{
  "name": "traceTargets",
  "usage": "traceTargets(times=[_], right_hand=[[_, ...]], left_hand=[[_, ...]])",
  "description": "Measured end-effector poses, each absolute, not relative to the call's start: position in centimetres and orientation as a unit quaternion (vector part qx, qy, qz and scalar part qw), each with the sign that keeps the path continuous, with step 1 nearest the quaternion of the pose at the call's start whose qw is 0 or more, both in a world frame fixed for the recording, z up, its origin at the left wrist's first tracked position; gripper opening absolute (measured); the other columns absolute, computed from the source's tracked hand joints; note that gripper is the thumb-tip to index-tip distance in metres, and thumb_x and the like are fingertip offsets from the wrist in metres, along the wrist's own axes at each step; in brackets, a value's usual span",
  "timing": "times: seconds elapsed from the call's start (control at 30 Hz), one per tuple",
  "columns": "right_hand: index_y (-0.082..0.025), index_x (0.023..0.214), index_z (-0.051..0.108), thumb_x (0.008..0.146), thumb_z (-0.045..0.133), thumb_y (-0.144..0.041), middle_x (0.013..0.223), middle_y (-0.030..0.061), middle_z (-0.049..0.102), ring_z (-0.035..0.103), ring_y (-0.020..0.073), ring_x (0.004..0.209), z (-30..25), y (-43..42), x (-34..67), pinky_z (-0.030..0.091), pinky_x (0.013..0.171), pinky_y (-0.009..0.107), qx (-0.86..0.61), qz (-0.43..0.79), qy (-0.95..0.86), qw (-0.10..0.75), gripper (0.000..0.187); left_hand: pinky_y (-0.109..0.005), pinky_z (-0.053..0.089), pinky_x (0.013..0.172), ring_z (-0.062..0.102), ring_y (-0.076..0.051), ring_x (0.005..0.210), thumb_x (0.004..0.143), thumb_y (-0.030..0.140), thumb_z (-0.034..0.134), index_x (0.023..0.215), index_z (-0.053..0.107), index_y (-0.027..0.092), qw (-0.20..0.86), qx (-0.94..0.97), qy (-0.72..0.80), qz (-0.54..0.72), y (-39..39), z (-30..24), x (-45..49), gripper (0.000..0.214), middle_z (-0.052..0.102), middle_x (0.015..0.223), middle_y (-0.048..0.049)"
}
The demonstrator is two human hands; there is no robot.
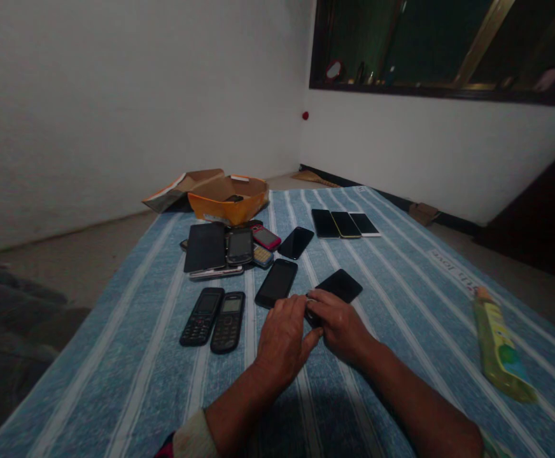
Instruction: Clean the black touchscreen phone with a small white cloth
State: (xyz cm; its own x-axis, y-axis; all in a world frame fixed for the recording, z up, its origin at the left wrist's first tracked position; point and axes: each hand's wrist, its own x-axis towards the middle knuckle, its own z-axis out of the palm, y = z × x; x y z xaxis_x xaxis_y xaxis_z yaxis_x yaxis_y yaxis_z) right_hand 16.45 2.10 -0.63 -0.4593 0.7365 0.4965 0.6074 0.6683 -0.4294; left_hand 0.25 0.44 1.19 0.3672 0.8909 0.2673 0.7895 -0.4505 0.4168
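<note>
My left hand (282, 340) and my right hand (337, 324) meet over the near end of a black smartphone (340, 285) lying on the blue striped cloth (401, 305). Both hands have their fingers curled and pressed on the phone's lower edge. Just left of them lies another black smartphone (276, 282). Two black keypad phones (214, 314) lie side by side further left.
A pile of phones and a dark tablet (205, 247) sits mid-cloth, with an orange cardboard box (227, 198) behind it. Three smartphones (345, 224) lie in a row at the far right. A yellow-green packet (499, 346) lies near the right edge. Walls enclose the corner.
</note>
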Motion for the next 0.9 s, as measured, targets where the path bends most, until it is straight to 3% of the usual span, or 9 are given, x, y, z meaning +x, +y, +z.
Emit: traceTargets(times=[0.13,0.5,0.67,0.9], right_hand=[[-0.019,0.111,0.064,0.086,0.044,-0.005,0.116,0.0117,0.063,0.057,0.0207,0.113,-0.7,2.9,16.9,0.047,0.095,0.037,-0.388,0.081,-0.854,0.336,0.034],[-0.019,0.103,0.067,0.087,0.040,-0.006,0.111,0.0102,0.063,0.059,0.0201,0.102,-1.5,6.3,21.1,0.047,0.090,0.034,-0.586,0.017,-0.734,0.342,0.034],[-0.018,0.105,0.066,0.087,0.042,-0.006,0.118,0.0128,0.062,0.056,0.0218,0.111,-1.2,4.5,18.4,0.047,0.094,0.038,-0.503,0.070,-0.781,0.364,0.033],[-0.020,0.102,0.066,0.090,0.045,-0.007,0.104,0.0085,0.064,0.059,0.0175,0.099,0.6,3.2,15.0,0.049,0.085,0.030,-0.345,0.154,-0.856,0.354,0.027]], left_hand=[[-0.044,0.046,0.088,0.053,-0.027,0.101,0.083,0.027,0.065,0.115,0.050,0.018,0.107,0.821,0.514,0.224,0.4,1.3,0.2,0.036,0.061,0.112,-0.0089],[-0.045,0.046,0.089,0.053,-0.029,0.105,0.084,0.027,0.064,0.118,0.050,0.016,0.105,0.825,0.511,0.220,0.5,1.1,0.1,0.039,0.061,0.117,-0.0119],[-0.046,0.046,0.090,0.053,-0.029,0.104,0.085,0.028,0.063,0.120,0.048,0.014,0.104,0.826,0.508,0.219,0.5,1.2,0.2,0.041,0.060,0.118,-0.0123],[-0.043,0.048,0.089,0.054,-0.028,0.105,0.079,0.019,0.065,0.131,0.038,0.012,0.078,0.813,0.523,0.245,0.7,0.2,0.2,0.059,0.061,0.114,-0.0123]])
